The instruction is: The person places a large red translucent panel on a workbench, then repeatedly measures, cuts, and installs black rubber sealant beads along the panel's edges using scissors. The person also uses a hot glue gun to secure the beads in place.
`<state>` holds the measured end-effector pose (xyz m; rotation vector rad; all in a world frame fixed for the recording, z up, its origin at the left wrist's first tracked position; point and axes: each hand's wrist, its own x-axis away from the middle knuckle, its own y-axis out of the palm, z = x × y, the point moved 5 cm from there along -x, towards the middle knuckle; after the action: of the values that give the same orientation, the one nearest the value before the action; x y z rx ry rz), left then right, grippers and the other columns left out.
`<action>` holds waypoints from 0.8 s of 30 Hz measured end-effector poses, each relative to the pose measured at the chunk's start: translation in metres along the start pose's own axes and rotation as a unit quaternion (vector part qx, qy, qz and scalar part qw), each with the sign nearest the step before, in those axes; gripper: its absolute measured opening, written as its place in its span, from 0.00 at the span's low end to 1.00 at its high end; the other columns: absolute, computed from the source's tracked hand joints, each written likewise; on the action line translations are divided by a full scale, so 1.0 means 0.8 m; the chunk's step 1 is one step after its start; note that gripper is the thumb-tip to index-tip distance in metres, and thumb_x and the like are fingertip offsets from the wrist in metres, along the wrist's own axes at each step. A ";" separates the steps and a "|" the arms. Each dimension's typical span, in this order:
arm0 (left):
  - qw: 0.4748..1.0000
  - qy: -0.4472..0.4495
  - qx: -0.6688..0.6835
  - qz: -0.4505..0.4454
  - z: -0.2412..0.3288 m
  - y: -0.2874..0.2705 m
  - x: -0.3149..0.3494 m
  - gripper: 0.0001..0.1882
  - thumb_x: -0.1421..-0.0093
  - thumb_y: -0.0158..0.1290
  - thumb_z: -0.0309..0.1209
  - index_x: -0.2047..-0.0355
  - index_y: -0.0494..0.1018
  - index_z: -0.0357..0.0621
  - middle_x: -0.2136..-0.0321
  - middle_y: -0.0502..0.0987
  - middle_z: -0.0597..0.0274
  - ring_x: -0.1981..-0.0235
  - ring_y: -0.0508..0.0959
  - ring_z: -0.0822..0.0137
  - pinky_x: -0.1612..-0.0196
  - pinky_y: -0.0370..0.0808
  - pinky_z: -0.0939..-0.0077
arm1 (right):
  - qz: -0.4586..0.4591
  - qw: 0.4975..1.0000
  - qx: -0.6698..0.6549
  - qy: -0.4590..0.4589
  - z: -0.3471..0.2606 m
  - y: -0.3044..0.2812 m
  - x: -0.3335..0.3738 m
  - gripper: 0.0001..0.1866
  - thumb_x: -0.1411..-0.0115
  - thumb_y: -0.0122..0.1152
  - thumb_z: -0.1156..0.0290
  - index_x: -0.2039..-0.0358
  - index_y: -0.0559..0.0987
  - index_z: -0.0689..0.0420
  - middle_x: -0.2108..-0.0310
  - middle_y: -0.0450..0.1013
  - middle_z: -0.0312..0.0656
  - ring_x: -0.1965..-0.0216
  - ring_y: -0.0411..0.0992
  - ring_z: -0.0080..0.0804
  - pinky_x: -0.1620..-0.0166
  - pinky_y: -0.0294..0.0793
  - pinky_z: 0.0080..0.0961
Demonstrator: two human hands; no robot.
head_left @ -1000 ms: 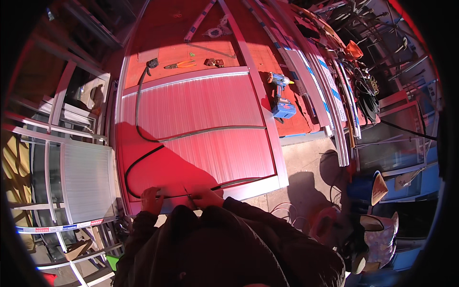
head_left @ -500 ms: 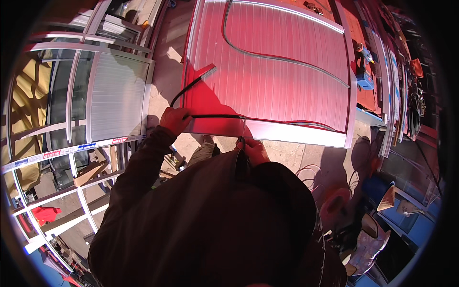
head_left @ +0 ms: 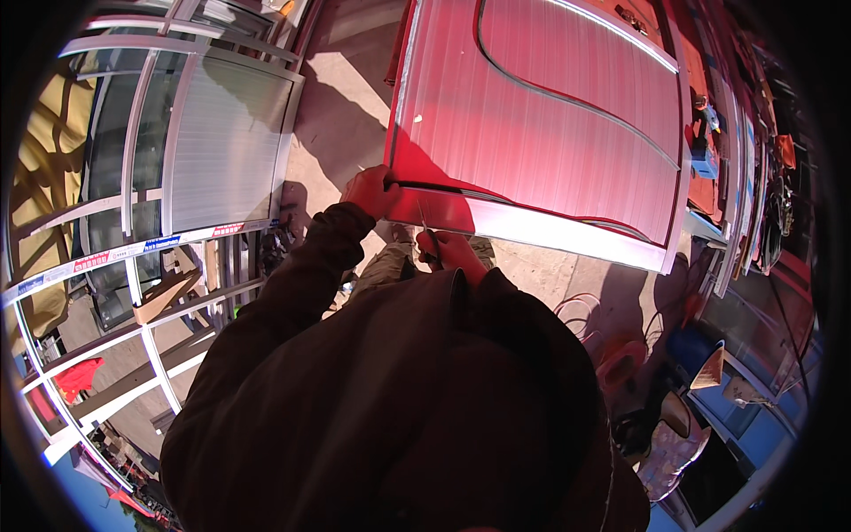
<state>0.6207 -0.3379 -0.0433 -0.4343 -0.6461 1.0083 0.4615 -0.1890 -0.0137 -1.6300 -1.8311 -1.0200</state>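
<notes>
A framed, ribbed panel (head_left: 532, 146), tinted red by the light, lies in front of me. At its near left corner my left hand (head_left: 368, 191) is closed on a black rubber sealing strip (head_left: 434, 186). From there the strip runs right along the inside of the near frame edge. My right hand (head_left: 456, 254) sits just below that edge, closed round a thin tool (head_left: 423, 213) with a slim shaft pointing up toward the frame. Its handle is mostly hidden by my fingers, so its exact kind is unclear. Another length of dark strip (head_left: 567, 97) curves loosely across the panel.
On the left stand metal frames with a second ribbed panel (head_left: 235, 142) and yellow sheeting (head_left: 53, 177). A blue box-like item (head_left: 705, 163) lies beyond the panel's right side. Pinkish hose or cable (head_left: 581, 310) is on the floor at right, near a patterned cushion-like thing (head_left: 674, 457).
My view has shifted, so the panel sits farther right. The strip's loose end no longer rises over the panel beside my left hand. My right hand and its tool have shifted closer to the left hand.
</notes>
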 end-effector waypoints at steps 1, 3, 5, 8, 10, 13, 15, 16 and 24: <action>1.000 -0.005 0.016 -0.017 0.000 -0.001 0.001 0.14 0.46 0.58 0.37 0.65 0.78 0.40 0.69 0.81 0.50 0.64 0.82 0.51 0.60 0.78 0.61 | -0.019 0.999 -0.029 0.005 -0.005 0.014 -0.008 0.20 0.35 0.61 0.52 0.74 0.77 0.56 0.80 0.70 0.32 0.82 0.63 0.16 0.77 0.58 0.17; 0.997 -0.017 0.049 -0.049 0.001 -0.006 0.004 0.15 0.46 0.58 0.37 0.64 0.78 0.39 0.69 0.82 0.49 0.64 0.82 0.52 0.60 0.78 0.62 | -0.038 0.997 -0.070 0.010 -0.010 0.036 -0.027 0.18 0.33 0.58 0.56 0.74 0.73 0.56 0.81 0.68 0.35 0.83 0.62 0.18 0.80 0.58 0.18; 0.995 -0.028 0.063 -0.068 0.000 -0.005 0.008 0.15 0.45 0.58 0.35 0.62 0.79 0.36 0.69 0.82 0.51 0.65 0.82 0.59 0.60 0.78 0.65 | -0.038 0.995 -0.095 -0.011 -0.015 0.045 -0.037 0.18 0.33 0.58 0.56 0.73 0.70 0.56 0.82 0.66 0.36 0.85 0.62 0.19 0.81 0.57 0.19; 0.992 -0.033 0.084 -0.085 -0.002 -0.006 0.007 0.15 0.45 0.58 0.35 0.63 0.80 0.34 0.71 0.83 0.52 0.67 0.82 0.63 0.61 0.78 0.66 | -0.038 0.992 -0.107 -0.047 -0.017 0.052 -0.046 0.19 0.32 0.58 0.55 0.73 0.67 0.55 0.83 0.64 0.35 0.86 0.60 0.19 0.83 0.56 0.20; 0.988 -0.048 0.100 -0.103 -0.002 -0.005 0.005 0.14 0.45 0.58 0.35 0.66 0.80 0.34 0.72 0.83 0.53 0.68 0.82 0.65 0.63 0.78 0.67 | -0.043 0.990 -0.114 -0.069 -0.013 0.051 -0.050 0.21 0.32 0.59 0.54 0.73 0.66 0.55 0.83 0.62 0.35 0.86 0.60 0.19 0.83 0.56 0.20; 0.975 -0.081 0.142 -0.152 -0.007 0.001 -0.005 0.12 0.44 0.57 0.34 0.71 0.81 0.35 0.75 0.82 0.56 0.72 0.81 0.68 0.66 0.76 0.70 | -0.056 0.986 -0.125 -0.093 -0.008 0.049 -0.055 0.21 0.33 0.59 0.53 0.74 0.66 0.54 0.83 0.61 0.33 0.86 0.59 0.19 0.82 0.56 0.21; 0.958 -0.088 0.189 -0.195 -0.026 0.007 -0.003 0.12 0.44 0.56 0.33 0.74 0.81 0.34 0.76 0.82 0.58 0.75 0.79 0.70 0.69 0.75 0.73 | -0.060 0.986 -0.118 -0.098 -0.007 0.052 -0.056 0.21 0.33 0.60 0.53 0.74 0.66 0.54 0.83 0.60 0.32 0.86 0.59 0.18 0.81 0.56 0.21; 0.962 -0.084 0.156 -0.207 -0.021 0.001 -0.006 0.15 0.44 0.57 0.37 0.69 0.81 0.34 0.77 0.81 0.57 0.74 0.80 0.68 0.67 0.76 0.71 | -0.037 0.991 -0.106 -0.069 -0.014 0.052 -0.050 0.20 0.32 0.59 0.55 0.74 0.67 0.55 0.83 0.60 0.32 0.85 0.59 0.18 0.80 0.57 0.21; 0.964 -0.111 0.139 -0.198 -0.015 -0.004 -0.025 0.15 0.46 0.57 0.36 0.70 0.81 0.33 0.77 0.80 0.59 0.73 0.80 0.69 0.66 0.76 0.71 | 0.048 0.994 -0.044 -0.086 0.013 0.033 -0.072 0.21 0.36 0.63 0.52 0.73 0.75 0.59 0.81 0.71 0.35 0.86 0.65 0.20 0.83 0.61 0.23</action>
<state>0.6233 -0.3573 -0.0561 0.0594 -0.7444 0.7538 0.4983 -0.2157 -0.0585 -1.8923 -1.8168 -0.9565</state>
